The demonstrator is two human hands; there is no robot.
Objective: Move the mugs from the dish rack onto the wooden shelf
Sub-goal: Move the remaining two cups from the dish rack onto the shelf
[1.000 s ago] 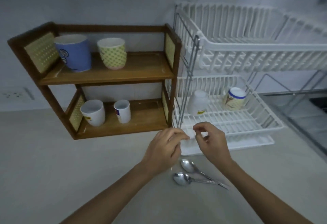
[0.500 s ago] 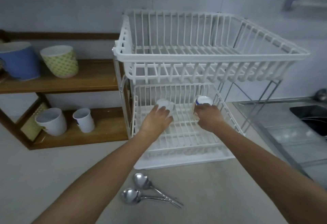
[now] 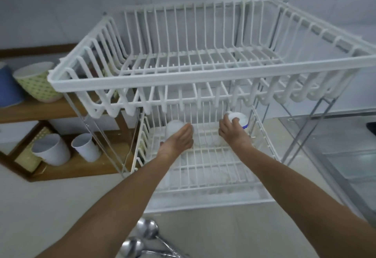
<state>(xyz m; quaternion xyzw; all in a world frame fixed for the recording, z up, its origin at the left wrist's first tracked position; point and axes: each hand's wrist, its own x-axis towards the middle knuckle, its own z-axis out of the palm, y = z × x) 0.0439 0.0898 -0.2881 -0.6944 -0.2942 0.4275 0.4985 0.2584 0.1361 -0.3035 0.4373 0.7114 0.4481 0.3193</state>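
A white two-tier dish rack [image 3: 203, 76] fills the middle of the view. On its lower tier stands an upside-down white mug [image 3: 173, 128], and my left hand [image 3: 179, 139] wraps around its right side. My right hand [image 3: 232, 130] grips a white mug with a blue band [image 3: 240, 118] at the tier's back right. The wooden shelf [image 3: 61, 109] stands to the left. Its upper board holds a blue mug [image 3: 8, 86] and a green patterned mug [image 3: 38, 82]. Two white mugs [image 3: 50, 149] [image 3: 86, 146] sit on its lower board.
Two metal spoons [image 3: 142, 239] lie on the pale counter in front of the rack. A sink area [image 3: 345, 156] runs along the right side. The rack's upper tier overhangs both hands.
Both hands went from meeting over the counter into the rack's lower tier, and each closed on a mug. The view moved closer and to the right.
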